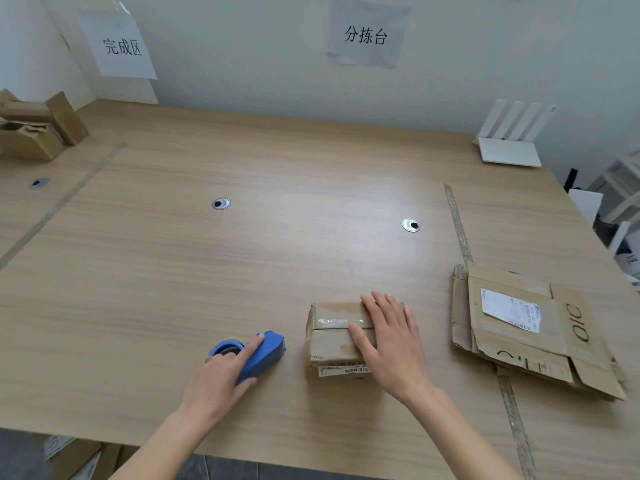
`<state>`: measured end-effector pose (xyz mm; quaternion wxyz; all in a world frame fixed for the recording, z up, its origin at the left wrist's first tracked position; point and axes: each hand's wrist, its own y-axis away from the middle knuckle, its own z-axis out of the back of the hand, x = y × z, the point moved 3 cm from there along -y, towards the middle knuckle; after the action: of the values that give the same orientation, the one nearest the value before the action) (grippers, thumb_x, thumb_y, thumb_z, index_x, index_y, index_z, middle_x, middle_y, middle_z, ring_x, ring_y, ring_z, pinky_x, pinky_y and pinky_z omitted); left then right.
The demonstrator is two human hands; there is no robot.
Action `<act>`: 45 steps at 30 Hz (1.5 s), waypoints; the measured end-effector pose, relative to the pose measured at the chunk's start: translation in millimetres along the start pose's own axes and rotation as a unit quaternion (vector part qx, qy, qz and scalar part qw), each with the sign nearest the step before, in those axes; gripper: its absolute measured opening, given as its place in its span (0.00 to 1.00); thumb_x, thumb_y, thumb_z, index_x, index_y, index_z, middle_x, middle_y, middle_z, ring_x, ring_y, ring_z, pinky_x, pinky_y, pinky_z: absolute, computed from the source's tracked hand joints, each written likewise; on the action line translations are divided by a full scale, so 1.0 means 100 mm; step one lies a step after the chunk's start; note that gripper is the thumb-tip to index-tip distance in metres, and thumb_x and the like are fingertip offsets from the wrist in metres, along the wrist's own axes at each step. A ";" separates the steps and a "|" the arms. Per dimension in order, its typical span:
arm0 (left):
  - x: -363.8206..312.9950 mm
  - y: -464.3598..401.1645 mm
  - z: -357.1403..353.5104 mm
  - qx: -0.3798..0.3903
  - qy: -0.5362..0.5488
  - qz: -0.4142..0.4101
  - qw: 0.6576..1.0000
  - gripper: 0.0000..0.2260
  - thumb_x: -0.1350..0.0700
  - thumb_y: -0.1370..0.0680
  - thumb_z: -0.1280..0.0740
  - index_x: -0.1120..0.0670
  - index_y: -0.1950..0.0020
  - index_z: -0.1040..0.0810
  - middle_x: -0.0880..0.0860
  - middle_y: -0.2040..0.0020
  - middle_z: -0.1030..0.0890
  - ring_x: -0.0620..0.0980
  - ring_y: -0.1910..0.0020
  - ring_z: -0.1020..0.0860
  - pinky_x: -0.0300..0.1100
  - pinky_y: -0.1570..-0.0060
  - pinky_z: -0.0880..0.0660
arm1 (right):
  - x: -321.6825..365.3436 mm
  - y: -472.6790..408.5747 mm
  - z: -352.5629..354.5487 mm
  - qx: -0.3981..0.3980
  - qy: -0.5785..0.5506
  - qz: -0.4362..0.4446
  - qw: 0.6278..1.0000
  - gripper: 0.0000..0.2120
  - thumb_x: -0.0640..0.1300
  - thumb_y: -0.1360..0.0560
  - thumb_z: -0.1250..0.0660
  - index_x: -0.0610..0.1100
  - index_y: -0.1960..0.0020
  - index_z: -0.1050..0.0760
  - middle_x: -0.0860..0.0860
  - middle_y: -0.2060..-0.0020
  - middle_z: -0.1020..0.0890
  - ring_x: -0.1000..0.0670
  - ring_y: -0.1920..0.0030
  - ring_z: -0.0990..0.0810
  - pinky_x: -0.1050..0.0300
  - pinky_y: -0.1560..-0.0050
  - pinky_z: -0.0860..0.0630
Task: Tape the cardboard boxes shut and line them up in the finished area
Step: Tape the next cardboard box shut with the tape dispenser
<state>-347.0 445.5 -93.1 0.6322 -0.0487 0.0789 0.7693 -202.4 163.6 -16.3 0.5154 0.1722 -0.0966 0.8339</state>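
Left hand (221,372) curled round blue dispenser (258,356), resting on worktop (173,271). Right hand (389,344) flat, fingers straight, pressing box (332,336) just right of dispenser. Seam looks taped. Next likely: carry box to finished area, far left, beside boxes (38,128).

Tape dispenser (262,355) in left hand (221,382): blue. Box (337,336) under right hand (391,344): brown (clear glossy strip). Tabletop (277,237): pale woodgrain.

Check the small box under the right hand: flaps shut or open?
Shut. The box's flaps lie flat, clear tape over the seam, right hand flat on top.
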 end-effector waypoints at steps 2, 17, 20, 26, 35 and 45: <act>-0.12 -0.01 0.14 -0.055 -0.050 0.011 0.997 0.29 0.36 0.28 0.34 0.41 0.28 0.31 0.45 0.66 0.25 0.50 0.69 0.24 0.43 0.67 0.27 | 0.00 -0.01 0.00 0.000 -0.021 0.006 1.000 0.36 0.70 0.22 0.58 0.55 0.19 0.45 0.60 0.19 0.47 0.58 0.19 0.58 0.56 0.21 0.64; -1.58 -0.55 0.41 0.016 0.475 0.077 0.877 0.30 0.47 0.16 0.42 0.42 0.19 0.56 0.34 0.21 0.59 0.27 0.26 0.60 0.30 0.28 0.57 | -0.33 -0.10 0.03 0.030 -0.323 -0.048 0.945 0.31 0.47 0.16 0.39 0.52 0.18 0.50 0.64 0.20 0.53 0.69 0.23 0.57 0.73 0.25 0.57; -1.55 -0.55 0.40 0.032 0.518 0.096 0.849 0.32 0.48 0.16 0.41 0.39 0.20 0.59 0.34 0.21 0.56 0.31 0.24 0.55 0.33 0.26 0.54 | -0.39 -0.08 0.01 0.050 -0.360 -0.062 0.930 0.31 0.47 0.15 0.41 0.54 0.18 0.53 0.66 0.21 0.56 0.71 0.24 0.58 0.78 0.29 0.57; -1.49 -0.58 0.40 0.107 0.565 0.144 0.805 0.35 0.43 0.18 0.40 0.38 0.21 0.64 0.34 0.22 0.56 0.39 0.22 0.49 0.43 0.24 0.47 | -0.49 -0.07 -0.03 0.119 -0.478 -0.139 0.859 0.37 0.53 0.16 0.39 0.62 0.19 0.62 0.67 0.21 0.55 0.61 0.21 0.47 0.52 0.20 0.46; -1.27 -0.43 0.53 -0.061 0.400 0.195 0.894 0.32 0.33 0.33 0.28 0.44 0.32 0.23 0.38 0.41 0.21 0.40 0.41 0.23 0.48 0.40 0.24 | -0.60 -0.02 0.01 0.023 -0.386 -0.159 0.909 0.43 0.73 0.30 0.33 0.52 0.22 0.33 0.63 0.29 0.27 0.60 0.29 0.29 0.54 0.26 0.32; -1.43 -0.40 0.35 -0.029 0.465 0.246 0.850 0.31 0.36 0.22 0.36 0.51 0.24 0.31 0.44 0.25 0.31 0.47 0.25 0.34 0.46 0.30 0.35 | -0.60 0.03 -0.24 0.066 -0.393 -0.208 0.893 0.51 0.83 0.33 0.46 0.45 0.27 0.28 0.51 0.29 0.24 0.49 0.27 0.28 0.47 0.24 0.35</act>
<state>-278.9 321.2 -36.3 0.3095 -0.3979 0.3506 0.7893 -185.0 120.3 -61.5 0.5846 0.5361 -0.1976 0.5760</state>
